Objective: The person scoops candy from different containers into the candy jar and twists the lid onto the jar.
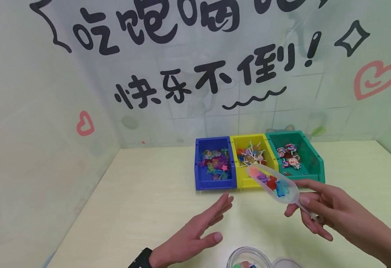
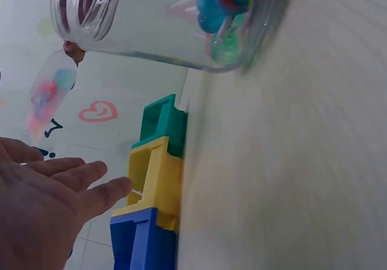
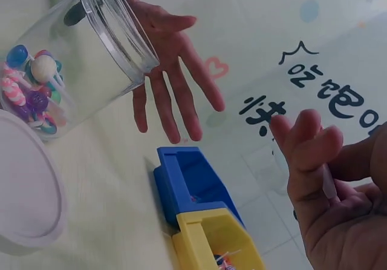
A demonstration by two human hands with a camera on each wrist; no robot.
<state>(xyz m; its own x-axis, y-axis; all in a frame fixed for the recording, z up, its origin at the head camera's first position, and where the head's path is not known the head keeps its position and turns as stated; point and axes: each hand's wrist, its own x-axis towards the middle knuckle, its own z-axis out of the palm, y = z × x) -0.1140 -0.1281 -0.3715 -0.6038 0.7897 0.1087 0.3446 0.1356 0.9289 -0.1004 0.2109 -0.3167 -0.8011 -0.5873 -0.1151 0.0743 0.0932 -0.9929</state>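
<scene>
- In the head view, the right hand (image 1: 330,208) is grasping the clear scoop (image 1: 293,194) by its handle, thumb on top, and the scoop is hanging in the air, its bowl showing in front of the yellow bin (image 1: 250,183) and the green bin (image 1: 320,169)
- Coloured pieces (image 1: 271,182), orange, purple, red and blue, are lying in the scoop's bowl
- The left hand (image 1: 195,232) is holding nothing, its fingers extending towards the bins and its thumb standing apart
- The glass jar (image 1: 247,249) is standing on the table (image 1: 141,201) at the lower edge, sweets showing inside, with the white lid (image 1: 286,264) lying just beside it
- The blue bin (image 1: 216,185) is sitting left of the yellow one, and lollipops (image 1: 251,153) are filling the middle bin
- In the left wrist view, the left hand is showing straight, released fingers, while the jar is looming near and the loaded scoop is appearing beyond it
- In the right wrist view, the right hand's fingers are curling about the handle, the scoop's bowl being hidden
</scene>
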